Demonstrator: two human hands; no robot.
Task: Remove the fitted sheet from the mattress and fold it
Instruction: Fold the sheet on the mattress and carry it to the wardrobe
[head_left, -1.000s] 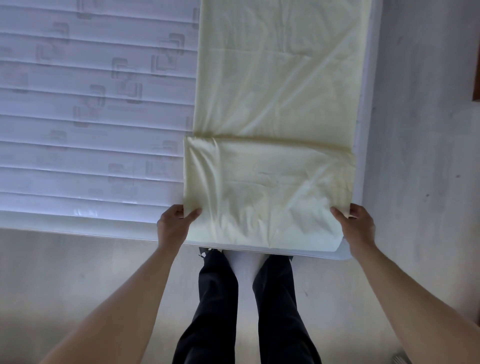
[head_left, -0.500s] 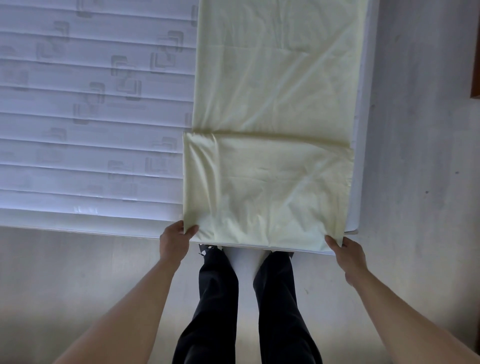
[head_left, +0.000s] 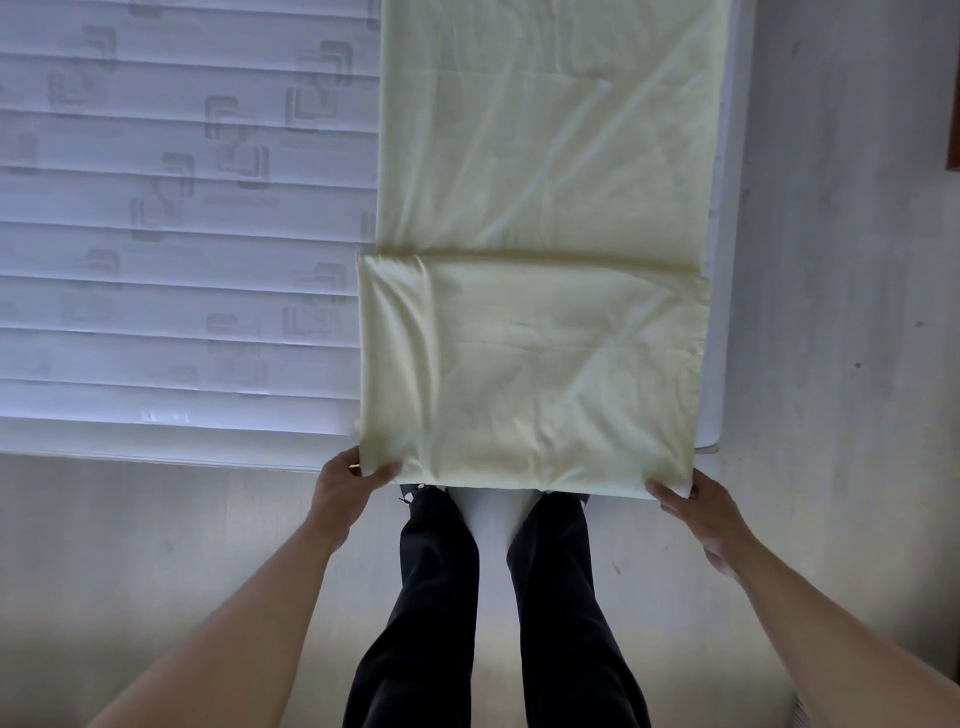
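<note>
— Two hands on it: the left hand (head_left: 347, 486) pinches the near left corner of the fitted sheet (head_left: 535, 291), the right hand (head_left: 698, 512) pinches the near right corner, thumbs on top.

— Where does it lie?

— Off the bed's corners already, laid as a long pale strip down the right side of the bare mattress (head_left: 171, 234), its near end doubled over and just overhanging the near edge.

— How will it handle?

— Light, limp, probably a little slick (thin cloth, I judge) — it sags between grips, so hold the corners, taut.
</note>
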